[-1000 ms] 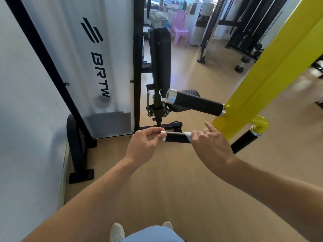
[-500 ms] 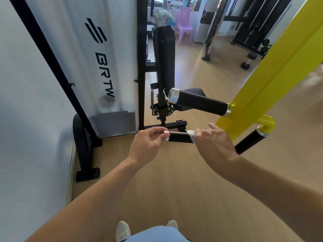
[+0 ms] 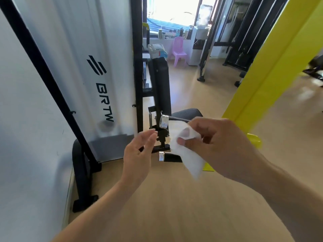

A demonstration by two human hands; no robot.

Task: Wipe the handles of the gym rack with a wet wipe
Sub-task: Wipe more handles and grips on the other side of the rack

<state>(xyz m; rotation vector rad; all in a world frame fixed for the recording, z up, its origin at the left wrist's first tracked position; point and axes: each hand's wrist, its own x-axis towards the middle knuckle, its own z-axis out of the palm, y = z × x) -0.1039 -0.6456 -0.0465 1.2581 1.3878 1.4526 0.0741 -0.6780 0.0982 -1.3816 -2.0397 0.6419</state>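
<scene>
My right hand (image 3: 218, 145) holds a white wet wipe (image 3: 185, 149) between thumb and fingers, lifted in front of the upper black handle (image 3: 176, 118) with its silver end cap. The wipe hangs down over part of the lower black handle (image 3: 170, 157), whose silver cap shows just left of it. My left hand (image 3: 139, 152) is off the lower handle, fingers loosely spread, holding nothing. Both handles stick out leftward from the yellow rack arm (image 3: 265, 70).
A white machine shroud (image 3: 78, 58) with a black frame stands at the left. A black padded backrest (image 3: 161, 86) and seat (image 3: 187, 112) stand behind the handles. Farther back are a pink chair (image 3: 178, 49) and black racks (image 3: 236, 41) on wooden floor.
Both hands left the lower handle. My right hand rose with the wipe toward the upper handle, and my left hand opened and drew back. The camera tilted up.
</scene>
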